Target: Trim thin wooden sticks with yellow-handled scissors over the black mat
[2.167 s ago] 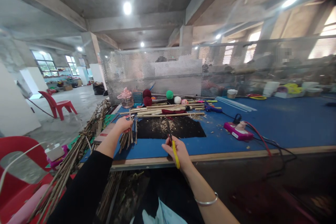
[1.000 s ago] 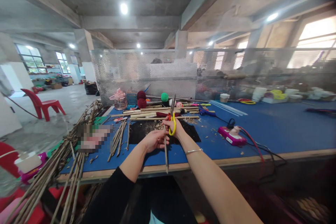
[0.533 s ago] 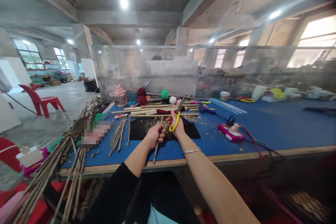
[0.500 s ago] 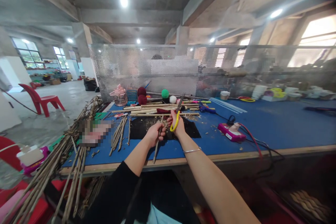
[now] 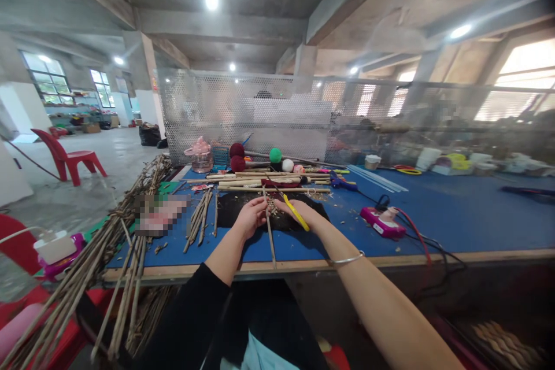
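Plainly, in the head view, a stick [image 5: 270, 237] is grasped by the fingers of the left hand [image 5: 249, 218], its near end directed to six o'clock, by the front edge of the tabletop [image 5: 451, 214]. By the fingers of the right hand [image 5: 306, 215], yellow-handled scissors [image 5: 296, 213] are held, the blades aimed toward eleven o'clock; whether the stick is touched by them cannot be told. Beneath both hands, a black mat [image 5: 228, 214] is strewn with chips [image 5: 272, 207].

From the hands, loose sticks [image 5: 197, 219] are laid side by side at nine o'clock; beyond them, branches [image 5: 95, 260] are heaped, stretched down toward eight. At twelve, pale rods [image 5: 243, 188] are laid crosswise, with a green ball [image 5: 275, 155] and a white ball [image 5: 287, 165] set behind. Dark red balls [image 5: 237, 157] are seen at eleven, a jar [image 5: 202, 161] at ten, a glue gun [image 5: 340, 181] at two, and a power strip [image 5: 377, 222] at three.
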{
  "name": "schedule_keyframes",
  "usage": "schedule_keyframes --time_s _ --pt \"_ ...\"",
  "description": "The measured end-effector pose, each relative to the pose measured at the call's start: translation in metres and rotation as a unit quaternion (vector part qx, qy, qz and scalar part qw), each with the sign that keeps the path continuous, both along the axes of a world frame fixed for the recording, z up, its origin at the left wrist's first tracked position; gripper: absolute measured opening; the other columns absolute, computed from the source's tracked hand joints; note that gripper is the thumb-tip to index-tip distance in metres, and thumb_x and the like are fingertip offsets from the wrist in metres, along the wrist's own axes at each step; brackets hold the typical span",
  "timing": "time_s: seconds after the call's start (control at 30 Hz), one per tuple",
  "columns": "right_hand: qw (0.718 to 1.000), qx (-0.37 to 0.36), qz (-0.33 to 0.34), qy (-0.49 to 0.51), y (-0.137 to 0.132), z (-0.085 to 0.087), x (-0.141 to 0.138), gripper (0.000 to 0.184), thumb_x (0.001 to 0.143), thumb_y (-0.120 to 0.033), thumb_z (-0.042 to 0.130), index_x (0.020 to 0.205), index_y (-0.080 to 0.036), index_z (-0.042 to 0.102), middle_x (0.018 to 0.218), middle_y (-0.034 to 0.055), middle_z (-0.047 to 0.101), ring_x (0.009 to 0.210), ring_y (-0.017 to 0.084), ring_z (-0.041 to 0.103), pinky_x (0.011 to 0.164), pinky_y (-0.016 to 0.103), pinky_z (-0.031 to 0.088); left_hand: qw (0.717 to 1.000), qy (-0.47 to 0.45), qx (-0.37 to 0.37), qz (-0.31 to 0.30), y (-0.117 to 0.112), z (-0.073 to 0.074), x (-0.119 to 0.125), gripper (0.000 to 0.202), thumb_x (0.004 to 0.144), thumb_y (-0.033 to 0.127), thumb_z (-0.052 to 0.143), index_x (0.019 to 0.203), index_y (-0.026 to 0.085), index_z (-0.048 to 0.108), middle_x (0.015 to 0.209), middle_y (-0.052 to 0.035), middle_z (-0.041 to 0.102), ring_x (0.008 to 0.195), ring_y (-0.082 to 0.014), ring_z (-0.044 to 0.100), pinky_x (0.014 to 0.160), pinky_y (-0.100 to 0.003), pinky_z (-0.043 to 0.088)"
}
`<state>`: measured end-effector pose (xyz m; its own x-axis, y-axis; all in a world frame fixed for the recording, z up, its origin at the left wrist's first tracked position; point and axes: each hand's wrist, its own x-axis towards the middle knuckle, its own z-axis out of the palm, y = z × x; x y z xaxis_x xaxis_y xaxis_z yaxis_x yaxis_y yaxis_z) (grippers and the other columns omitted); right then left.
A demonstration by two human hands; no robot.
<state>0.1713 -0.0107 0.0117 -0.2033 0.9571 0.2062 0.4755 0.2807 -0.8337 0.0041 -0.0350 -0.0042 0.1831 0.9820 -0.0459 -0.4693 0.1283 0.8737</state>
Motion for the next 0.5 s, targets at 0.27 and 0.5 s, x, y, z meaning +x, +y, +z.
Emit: schedule_keyframes --time_s 0.27,0.5 --pt "0.99 -0.04 0.094 -0.093 -0.008 0.01 -0.012 0.036 0.058 -0.052 0.063 0.067 -0.018 0.067 0.061 0.0007 0.06 0.055 0.013 0.048 0.052 0.023 0.036 0.999 0.031 0.015 0.001 0.001 -0.003 0.002 0.031 0.063 0.026 0.067 0.092 0.017 0.059 0.071 -0.0017 0.06 0.049 -0.0043 0.052 0.042 -0.013 0.036" --pt "0.983 0.008 0.052 -0.177 -0.004 0.006 -0.018 0.039 0.06 -0.059 0.059 0.065 -0.021 0.066 0.059 0.0028 0.06 0.059 0.018 0.053 0.053 0.025 0.035 0.999 0.041 0.028 0.002 0.001 -0.005 0.002 0.031 0.058 0.022 0.068 0.087 0.016 0.061 0.062 0.0014 0.055 0.046 -0.0033 0.047 0.04 -0.013 0.035"
